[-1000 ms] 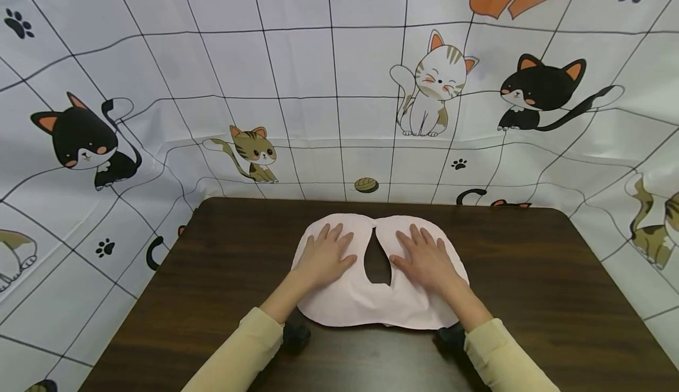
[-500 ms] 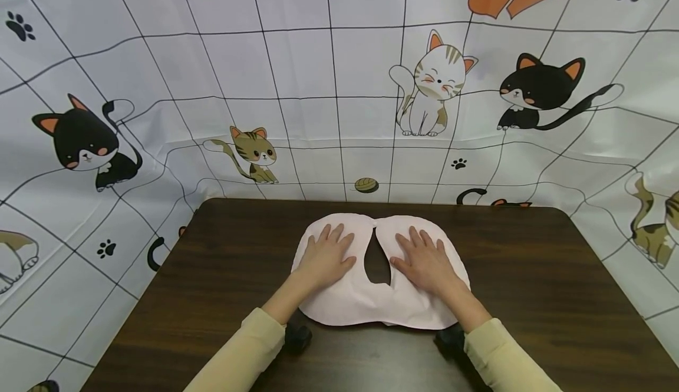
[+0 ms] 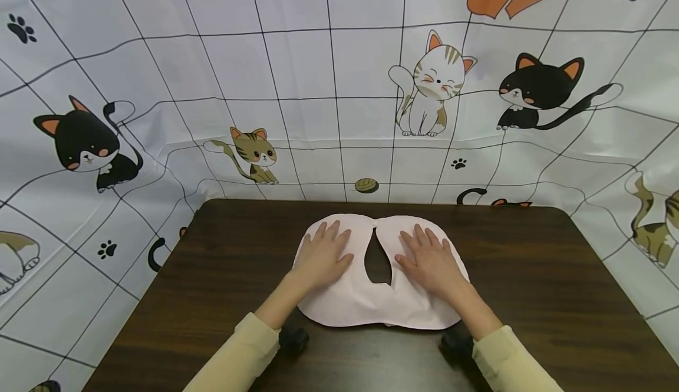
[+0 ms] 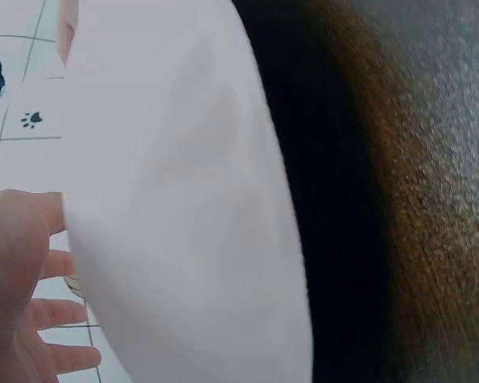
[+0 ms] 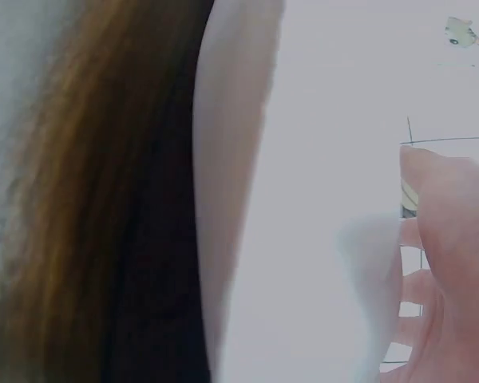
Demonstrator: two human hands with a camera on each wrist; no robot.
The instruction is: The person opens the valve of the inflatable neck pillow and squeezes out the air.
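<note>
A pale pink U-shaped neck pillow (image 3: 366, 306) lies flat on the dark wooden table (image 3: 530, 274), its two ends meeting at the far side above a teardrop-shaped opening. My left hand (image 3: 322, 256) rests on the pillow's left half with fingers spread. On the right half, my right hand (image 3: 432, 262) lies likewise, fingers straight and pointing away from me. Both wrist views show the pillow's side up close; in the left one my left hand (image 4: 16, 279) reaches over its top, and in the right one my right hand (image 5: 463, 247) does so.
A white curtain (image 3: 307, 121) printed with grid lines and cartoon cats hangs behind the table and along both sides. Black wrist devices (image 3: 293, 340) sit under the wrists, near the cream sleeves (image 3: 246, 345).
Both hands have shifted slightly outward on the pillow, the left to the left and the right to the right. The pillow stays in nearly the same place.
</note>
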